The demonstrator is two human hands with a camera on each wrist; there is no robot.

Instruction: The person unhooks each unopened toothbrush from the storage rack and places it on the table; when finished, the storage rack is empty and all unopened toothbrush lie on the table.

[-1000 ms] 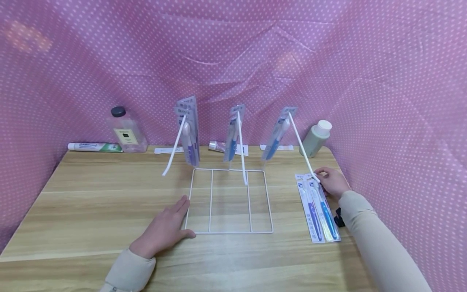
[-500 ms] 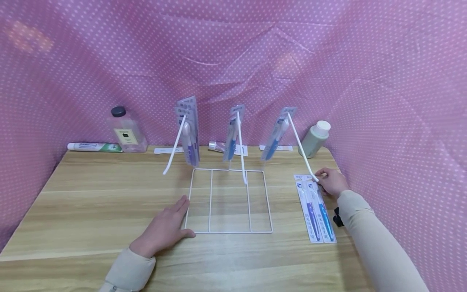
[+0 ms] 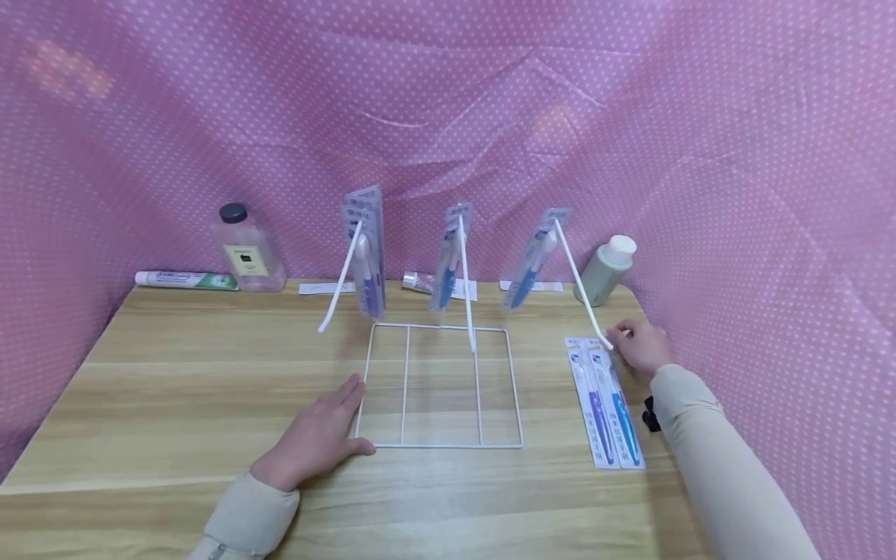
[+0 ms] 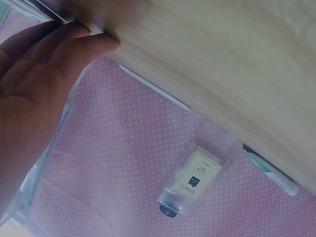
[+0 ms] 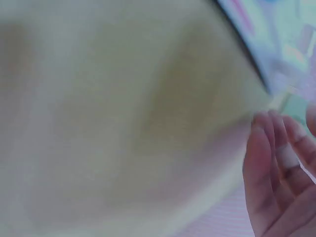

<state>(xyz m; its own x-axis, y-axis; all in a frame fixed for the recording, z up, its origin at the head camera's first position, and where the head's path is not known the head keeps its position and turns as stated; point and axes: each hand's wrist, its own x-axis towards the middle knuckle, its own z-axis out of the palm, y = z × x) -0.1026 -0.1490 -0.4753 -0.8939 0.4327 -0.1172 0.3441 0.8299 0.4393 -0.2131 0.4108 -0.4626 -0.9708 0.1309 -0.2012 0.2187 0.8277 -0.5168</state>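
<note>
My left hand [image 3: 315, 435] lies flat with fingers spread, thumb and fingertips at the left side of a white wire rack's base [image 3: 441, 446]. In the left wrist view its fingers [image 4: 84, 44] reach the table by the rack wire. Two packaged toothbrushes lie side by side on the right of the table, a purple one [image 3: 593, 408] and a blue one [image 3: 619, 416]. My right hand [image 3: 640, 348] is just beyond the blue one's top corner, fingers loosely bent and holding nothing. The right wrist view shows its thumb apart from the fingers, with a blurred package [image 5: 271, 44] beyond.
Three white rack hooks point toward me. Packaged toothbrushes hang on the left [image 3: 367, 264], middle [image 3: 448, 264] and right [image 3: 533, 264] ones. Behind are a toothpaste tube [image 3: 185, 280], a pink bottle [image 3: 253, 260] and a green bottle [image 3: 603, 272]. Pink dotted cloth [image 3: 448, 93] surrounds the table.
The blue toothbrush package has shifted slightly left and now lies straight against the purple one. My right fingers have come off its top corner. My left hand has stayed put.
</note>
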